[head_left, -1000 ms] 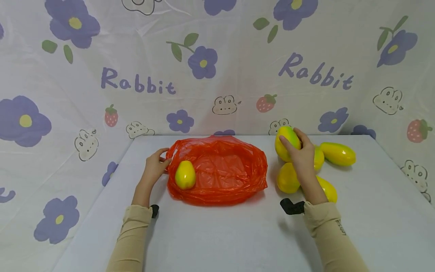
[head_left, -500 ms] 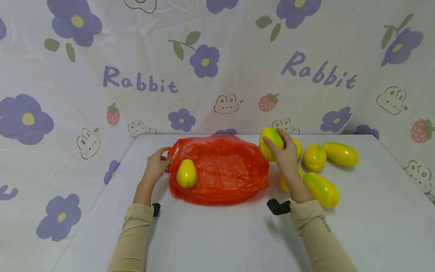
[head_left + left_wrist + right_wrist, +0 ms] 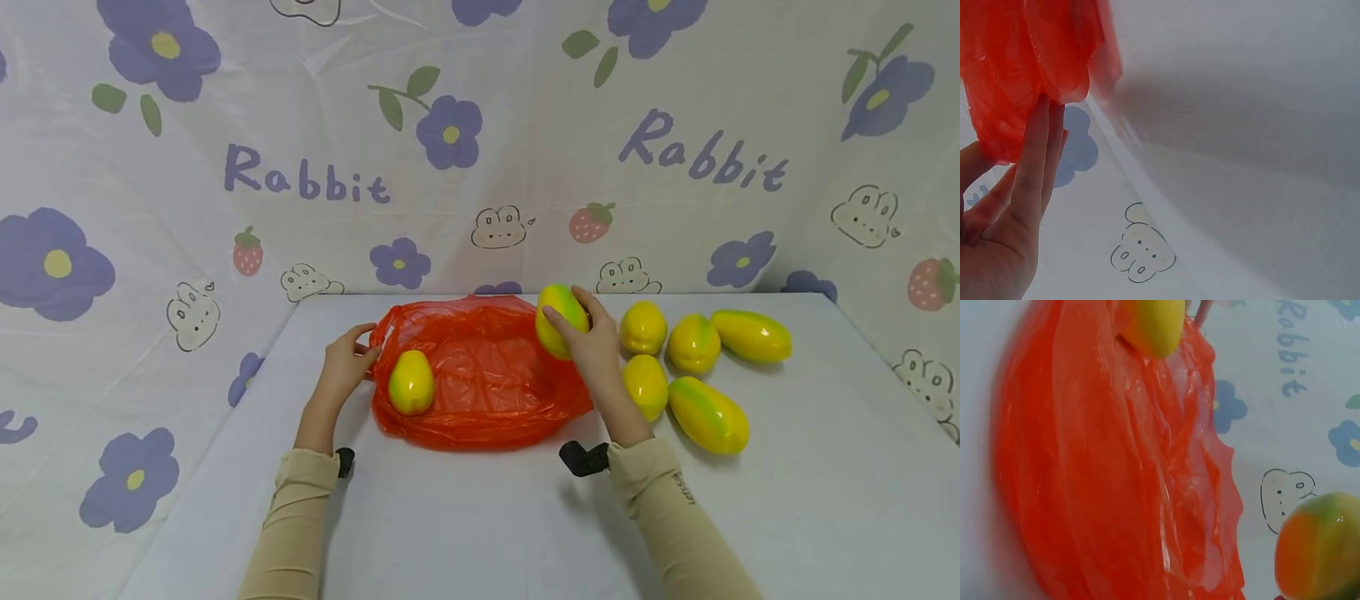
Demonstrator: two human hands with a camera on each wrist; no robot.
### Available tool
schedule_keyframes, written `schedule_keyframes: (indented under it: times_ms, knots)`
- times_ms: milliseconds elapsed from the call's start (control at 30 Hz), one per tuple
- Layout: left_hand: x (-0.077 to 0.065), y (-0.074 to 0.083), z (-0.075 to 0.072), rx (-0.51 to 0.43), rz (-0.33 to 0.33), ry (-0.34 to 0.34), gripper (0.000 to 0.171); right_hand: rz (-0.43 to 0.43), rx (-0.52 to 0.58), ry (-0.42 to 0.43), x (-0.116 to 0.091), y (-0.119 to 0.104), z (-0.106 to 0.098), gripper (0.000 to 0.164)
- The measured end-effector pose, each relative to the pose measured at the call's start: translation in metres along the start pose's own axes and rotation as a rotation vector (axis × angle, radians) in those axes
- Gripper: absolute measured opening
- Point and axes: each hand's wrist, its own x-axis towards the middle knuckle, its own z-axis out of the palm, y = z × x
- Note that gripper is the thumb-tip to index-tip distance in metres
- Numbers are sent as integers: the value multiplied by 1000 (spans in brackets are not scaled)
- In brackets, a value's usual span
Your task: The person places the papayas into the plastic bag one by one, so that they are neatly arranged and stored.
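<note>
A red plastic bag [image 3: 480,429] lies spread on the table with its mouth facing up. One yellow papaya [image 3: 412,383] rests inside it at the left; the right wrist view also catches this papaya [image 3: 1159,325]. My left hand [image 3: 349,360] pinches the bag's left edge, and in the left wrist view the fingers [image 3: 1032,162] lie against the red film. Over the bag's right side, my right hand [image 3: 598,346] grips another yellow-green papaya [image 3: 561,321] from its right, raised above the rim. That held papaya [image 3: 1319,547] fills the lower right corner of the right wrist view.
Several more papayas [image 3: 693,343] lie on the white table [image 3: 480,517] to the right of the bag, the nearest one [image 3: 708,415] on its side. Behind the table hangs a patterned cloth [image 3: 525,167] with flowers and rabbits.
My right hand has carried the papaya leftward, from above the other papayas to over the bag's right side. My left hand stays at the bag's left edge.
</note>
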Motion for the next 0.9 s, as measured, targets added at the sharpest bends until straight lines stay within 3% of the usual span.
schedule_keyframes:
  times_ms: [233,900]
  knots:
    - [1,0,-1,2,-2,-3,51,-24,35,-24,1,3,18,67]
    - [3,-2,2,22,5,1,50,18,46,-100,-9,12,64,68]
